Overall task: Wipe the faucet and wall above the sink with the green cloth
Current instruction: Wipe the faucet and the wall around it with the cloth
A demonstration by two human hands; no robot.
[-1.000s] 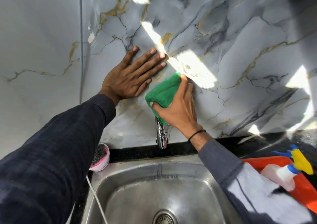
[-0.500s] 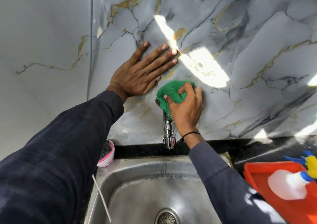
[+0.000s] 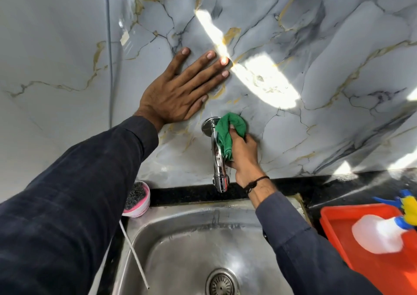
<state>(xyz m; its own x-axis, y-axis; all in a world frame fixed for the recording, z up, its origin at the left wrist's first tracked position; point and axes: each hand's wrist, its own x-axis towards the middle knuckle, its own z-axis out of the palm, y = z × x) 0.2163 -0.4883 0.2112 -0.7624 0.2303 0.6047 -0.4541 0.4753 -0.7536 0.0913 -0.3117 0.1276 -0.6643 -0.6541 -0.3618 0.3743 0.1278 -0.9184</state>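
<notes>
The chrome faucet [image 3: 218, 159] comes out of the grey marble wall [image 3: 316, 68] above the steel sink [image 3: 180, 238]. My right hand [image 3: 244, 157] grips the bunched green cloth [image 3: 228, 134] and presses it against the right side of the faucet's upper pipe, next to its round wall flange. My left hand [image 3: 180, 93] lies flat on the wall, fingers spread, up and to the left of the faucet. It holds nothing.
A pink tub with a steel scrubber [image 3: 136, 201] sits at the sink's back left corner. On the black counter at right stands an orange tray [image 3: 372, 270] holding a white spray bottle [image 3: 379, 233] with a blue and yellow trigger. A thin white cord [image 3: 133, 251] hangs over the sink's left rim.
My right hand has slid the cloth down from the wall above the faucet onto the faucet's upper pipe. The left hand has stayed flat on the wall.
</notes>
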